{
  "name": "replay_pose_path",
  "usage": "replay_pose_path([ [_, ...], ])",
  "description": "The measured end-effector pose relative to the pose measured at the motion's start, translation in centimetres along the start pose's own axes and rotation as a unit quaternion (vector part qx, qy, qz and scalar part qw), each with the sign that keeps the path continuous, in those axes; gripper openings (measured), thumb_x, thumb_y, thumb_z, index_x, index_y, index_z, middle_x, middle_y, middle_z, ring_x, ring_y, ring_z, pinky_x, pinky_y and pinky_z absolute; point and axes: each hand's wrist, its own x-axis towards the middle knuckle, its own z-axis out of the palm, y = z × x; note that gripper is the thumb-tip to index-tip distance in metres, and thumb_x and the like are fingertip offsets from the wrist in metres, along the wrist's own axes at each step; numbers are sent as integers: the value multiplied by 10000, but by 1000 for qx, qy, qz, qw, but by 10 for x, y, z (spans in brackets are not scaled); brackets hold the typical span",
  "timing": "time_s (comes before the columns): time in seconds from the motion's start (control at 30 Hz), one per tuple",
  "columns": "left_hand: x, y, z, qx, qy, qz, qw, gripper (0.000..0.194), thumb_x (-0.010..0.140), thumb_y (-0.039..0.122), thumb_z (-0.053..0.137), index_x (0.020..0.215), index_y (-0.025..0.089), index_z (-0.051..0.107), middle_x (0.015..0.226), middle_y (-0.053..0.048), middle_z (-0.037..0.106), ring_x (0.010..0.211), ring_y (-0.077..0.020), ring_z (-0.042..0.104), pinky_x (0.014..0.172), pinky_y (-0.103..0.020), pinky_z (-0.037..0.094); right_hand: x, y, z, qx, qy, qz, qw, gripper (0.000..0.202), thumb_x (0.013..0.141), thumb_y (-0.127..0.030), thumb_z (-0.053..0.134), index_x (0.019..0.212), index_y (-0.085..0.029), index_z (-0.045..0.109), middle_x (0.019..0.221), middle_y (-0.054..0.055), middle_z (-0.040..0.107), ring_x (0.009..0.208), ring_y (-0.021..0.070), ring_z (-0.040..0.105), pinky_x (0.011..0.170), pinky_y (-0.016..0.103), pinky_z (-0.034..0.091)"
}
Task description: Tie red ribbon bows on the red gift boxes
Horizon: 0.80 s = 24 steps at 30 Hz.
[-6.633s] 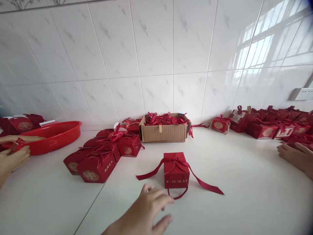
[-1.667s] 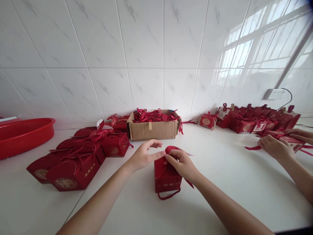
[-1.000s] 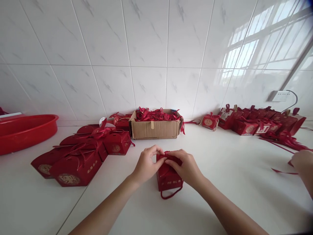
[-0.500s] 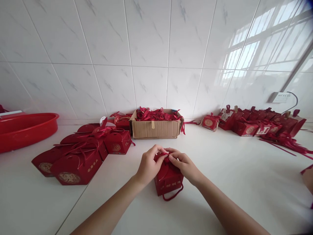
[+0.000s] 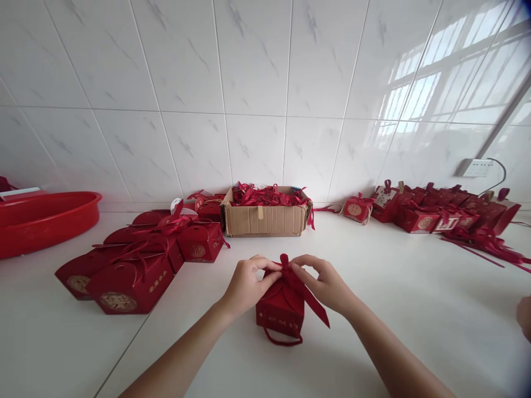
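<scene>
A small red gift box [image 5: 279,313] with faint gold lettering stands on the white table in front of me. A red ribbon [image 5: 317,308] is knotted on its top, with a small loop standing up and a wide tail hanging down the right side. My left hand [image 5: 251,282] pinches the ribbon at the left of the knot, thumb and fingers together. On the other side my right hand [image 5: 321,279] pinches the ribbon between thumb and forefinger. A twisted red cord handle [image 5: 284,342] droops over the box's near face. The fingertips partly hide the knot.
A cardboard box [image 5: 265,220] heaped with red ribbons stands against the tiled wall. Several red gift boxes [image 5: 128,284] are grouped at left beside a red basin [image 5: 50,221]. More boxes [image 5: 418,218] and loose ribbons [image 5: 489,243] lie at right. Another person's hand [image 5: 525,318] shows at the right edge.
My hands have moved slightly apart, and the ribbon loop and right tail now show. The gift box has turned a little and shifted left. The other person's hand has moved slightly.
</scene>
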Motion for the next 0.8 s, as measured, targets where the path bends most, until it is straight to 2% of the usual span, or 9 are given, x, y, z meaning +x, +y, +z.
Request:
replay_pose_path([
  [0.07,0,1,-2,-6,-11,-10,1000,110,779,210,624,843,206,712,869,-37,705,843,-183,656,812,-311,511,-2,-2,-7,-100,8,-38,994,142,874,-248,502,932,-236,631,884,19,665,847,190,588,845,403,424],
  [0.17,0,3,-4,-15,-25,-11,1000,109,785,199,605,843,198,697,866,-30,711,848,-179,654,815,-302,504,-3,-4,-11,-208,19,-65,976,188,852,-164,502,989,-244,602,876,23,649,841,194,572,877,462,389],
  [0.27,1,4,-4,-20,-31,-13,999,102,788,197,595,835,195,686,865,-22,710,849,-171,649,820,-293,497,0,-3,-11,-244,7,-94,965,229,845,-150,503,1021,-246,612,1070,64,612,1008,226,540,904,464,383],
  [0.37,1,3,-5,-18,-37,-17,999,101,787,199,592,830,195,684,877,-22,704,861,-171,642,827,-292,490,4,1,-10,-234,-17,-118,965,203,852,-137,479,922,-231,645,1165,66,585,1073,224,530,920,428,395],
  [0.47,1,3,-5,-21,-46,-19,999,107,786,192,587,835,191,682,878,-27,700,862,-171,638,827,-294,487,4,-1,-12,-221,-36,-130,966,198,840,-101,459,853,-205,627,946,49,650,867,176,587,845,364,439],
  [0.53,1,5,-6,-23,-55,-21,998,109,782,188,590,836,193,684,879,-29,696,862,-172,634,822,-294,485,1,-8,-16,-243,-37,-129,961,171,811,-91,477,806,-197,611,768,18,643,700,151,567,816,365,436],
  [0.63,1,10,-8,-22,-81,-26,996,112,770,185,601,830,204,694,895,-32,687,860,-173,629,804,-289,486,-1,-19,-26,-261,-61,-98,958,116,808,-163,525,755,-203,621,611,-18,610,535,119,505,753,356,436],
  [0.7,1,13,-8,-19,-94,-27,995,120,769,184,601,833,212,699,900,-31,685,860,-173,628,800,-288,486,3,-21,-31,-228,-98,-59,967,162,843,-307,539,775,-211,650,625,-5,633,530,124,515,636,307,441],
  [0.8,1,14,-7,-17,-91,-24,995,146,775,188,593,863,221,703,907,-27,686,872,-172,630,817,-288,484,16,-15,-33,-127,-116,1,985,316,867,-469,494,879,-202,663,728,32,669,594,145,565,520,257,428],
])
